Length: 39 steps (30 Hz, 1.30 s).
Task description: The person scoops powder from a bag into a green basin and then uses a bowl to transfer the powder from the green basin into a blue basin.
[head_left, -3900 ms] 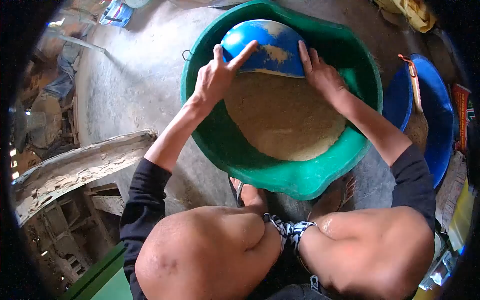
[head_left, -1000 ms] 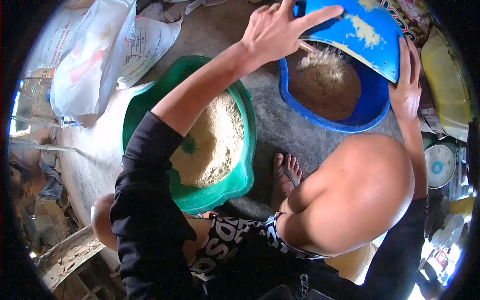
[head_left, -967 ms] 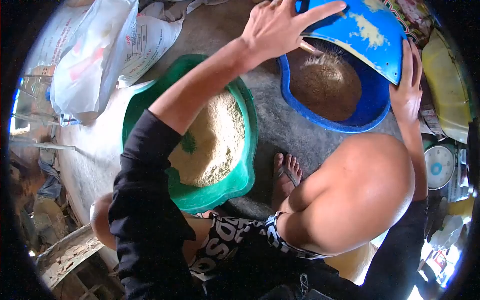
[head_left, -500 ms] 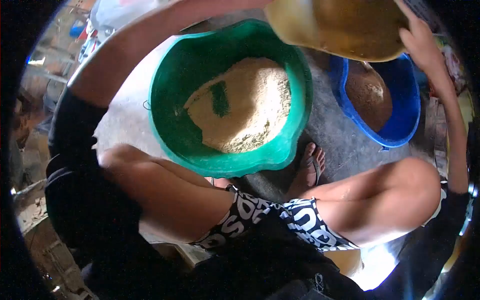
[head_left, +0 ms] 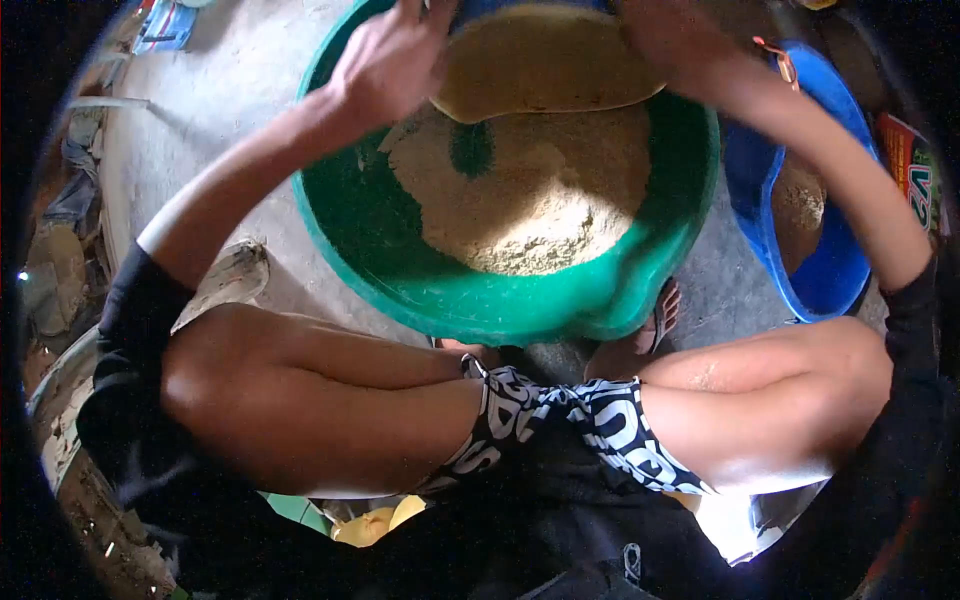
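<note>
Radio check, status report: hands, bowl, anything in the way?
Left hand and right hand, blurred, holding bowl from either side. Bowl tilted over powder in green tub. No obstruction seen; blue tub off to the right.

To me the left hand (head_left: pixel 392 62) was a blur and the right hand (head_left: pixel 682 48) a dark smudge, fingers indistinct — while the bowl (head_left: pixel 545 65), cropped at the top of the view, hid the far side of the green basin (head_left: pixel 480 308), and the right forearm (head_left: pixel 835 165) covered part of the blue tub (head_left: pixel 845 265).
</note>
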Each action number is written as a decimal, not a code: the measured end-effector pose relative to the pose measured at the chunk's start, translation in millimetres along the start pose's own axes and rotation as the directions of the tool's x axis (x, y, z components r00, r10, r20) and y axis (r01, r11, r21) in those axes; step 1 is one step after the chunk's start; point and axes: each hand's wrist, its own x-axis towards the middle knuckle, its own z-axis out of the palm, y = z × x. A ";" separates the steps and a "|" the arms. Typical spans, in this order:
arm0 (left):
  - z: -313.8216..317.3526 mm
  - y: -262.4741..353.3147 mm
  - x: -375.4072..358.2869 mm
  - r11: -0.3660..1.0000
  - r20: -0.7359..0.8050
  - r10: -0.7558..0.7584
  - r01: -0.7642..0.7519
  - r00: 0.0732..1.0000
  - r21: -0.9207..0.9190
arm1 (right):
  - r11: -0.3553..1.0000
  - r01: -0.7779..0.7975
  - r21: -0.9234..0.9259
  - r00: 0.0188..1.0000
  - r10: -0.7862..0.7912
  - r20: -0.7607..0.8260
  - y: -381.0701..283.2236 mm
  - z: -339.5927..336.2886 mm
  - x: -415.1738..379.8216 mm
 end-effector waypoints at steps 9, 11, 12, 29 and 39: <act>23.5 19.2 -50.9 0.530 0.182 0.785 -0.795 0.592 0.296 | 0.782 0.498 -0.375 0.670 -0.621 -0.406 -24.0 4.7 23.1; 21.6 24.1 -47.5 0.423 0.223 0.832 -0.841 0.508 0.337 | 0.751 0.548 -0.368 0.632 -0.660 -0.405 -18.4 2.7 31.9; 24.3 29.2 -47.6 0.420 0.206 0.845 -0.851 0.493 0.317 | 0.737 0.569 -0.364 0.611 -0.675 -0.413 -19.5 2.8 34.1; 47.8 4.3 -68.5 0.892 0.260 0.435 -0.452 0.862 0.007 | 0.800 0.487 -0.350 0.769 -0.583 -0.263 -18.1 21.4 2.6; 46.5 34.9 -75.8 0.923 0.250 0.008 0.089 0.968 -0.373 | 0.938 0.337 0.081 0.941 -0.331 -0.073 -30.6 5.8 -11.8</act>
